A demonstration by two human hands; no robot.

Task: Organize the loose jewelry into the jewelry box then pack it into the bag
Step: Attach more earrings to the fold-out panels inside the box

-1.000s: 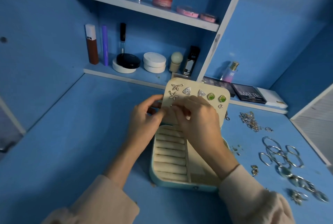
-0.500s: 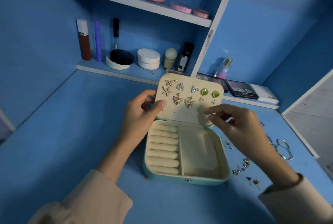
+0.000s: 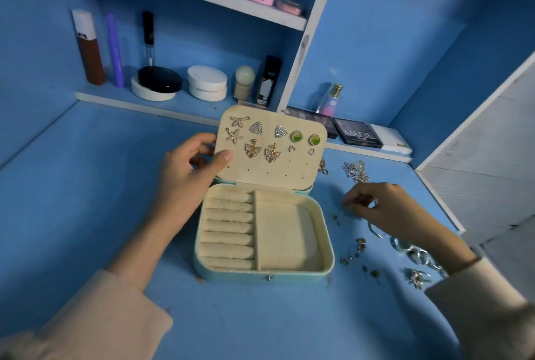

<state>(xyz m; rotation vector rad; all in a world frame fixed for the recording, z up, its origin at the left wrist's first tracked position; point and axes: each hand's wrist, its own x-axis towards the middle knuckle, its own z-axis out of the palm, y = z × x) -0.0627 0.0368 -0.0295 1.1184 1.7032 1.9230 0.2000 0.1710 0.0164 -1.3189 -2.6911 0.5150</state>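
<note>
Blue bench (image 3: pixel 86 185) fills the view, with a white-edged shelf (image 3: pixel 115 97) along its 12 o'clock side carrying a brown foundation bottle (image 3: pixel 89 49), a black compact (image 3: pixel 159 80) and white jars (image 3: pixel 207 81). A MATTE palette (image 3: pixel 357 133) lies at 1 o'clock. The teal jewelry box (image 3: pixel 260 274) sits open mid-bench, its lid (image 3: pixel 289 171) standing up at the box's 12 o'clock edge. Left hand (image 3: pixel 185 177) is at the box's 10 o'clock; grip is on the lid's 9 o'clock edge, thumb on the cream inner face and fingers curled behind. Right hand (image 3: pixel 382 206) is at the box's 3 o'clock, low over the bench. Its fingers are curled and the thumb and fingertips are drawn together; can't tell if that grip holds anything. In the box base, the ring rolls (image 3: pixel 228 229) take the 9 o'clock half and a plain cream compartment (image 3: pixel 286 238) the 3 o'clock half. Loose jewelry is on the bench, off the box's 3 o'clock side: a chain pile (image 3: pixel 355 171) toward 2 o'clock, silver rings (image 3: pixel 417 255) toward 4 o'clock, and small studs (image 3: pixel 360 243) scattered just beside the box wall. Pinned on the lid are starfish earrings (image 3: pixel 235 135), triangle earrings (image 3: pixel 256 127), green studs (image 3: pixel 297 137), butterfly drops (image 3: pixel 252 149) and two tiny studs (image 3: pixel 291 148).
</note>
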